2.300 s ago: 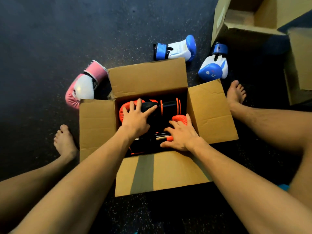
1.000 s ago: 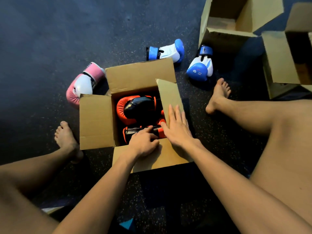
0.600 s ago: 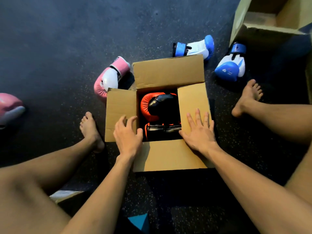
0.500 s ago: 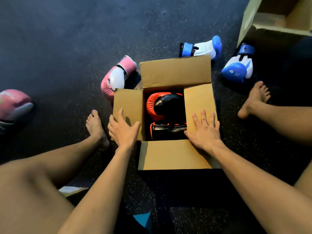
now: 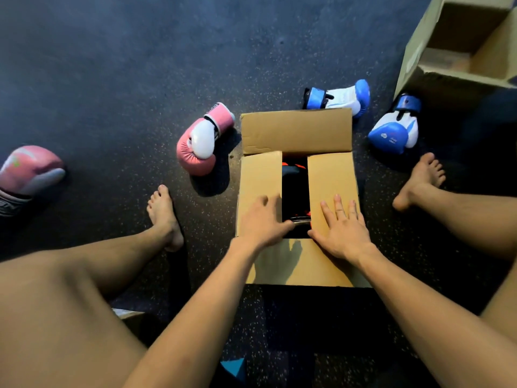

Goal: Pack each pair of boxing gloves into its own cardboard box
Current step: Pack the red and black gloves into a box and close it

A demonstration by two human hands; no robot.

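Hands: left hand (image 5: 261, 222) and right hand (image 5: 340, 225) spread flat on the side flaps.
Gap: box (image 5: 296, 264) slot runs away from the hands, between them.

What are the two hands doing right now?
Left hand: open, flat on the box's left flap.
Right hand: open, flat on the right flap.

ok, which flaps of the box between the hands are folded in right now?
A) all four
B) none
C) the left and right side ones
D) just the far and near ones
C: the left flap and right flap lie folded over the box with a gap showing the red and black gloves, while the far flap and near flap are open.
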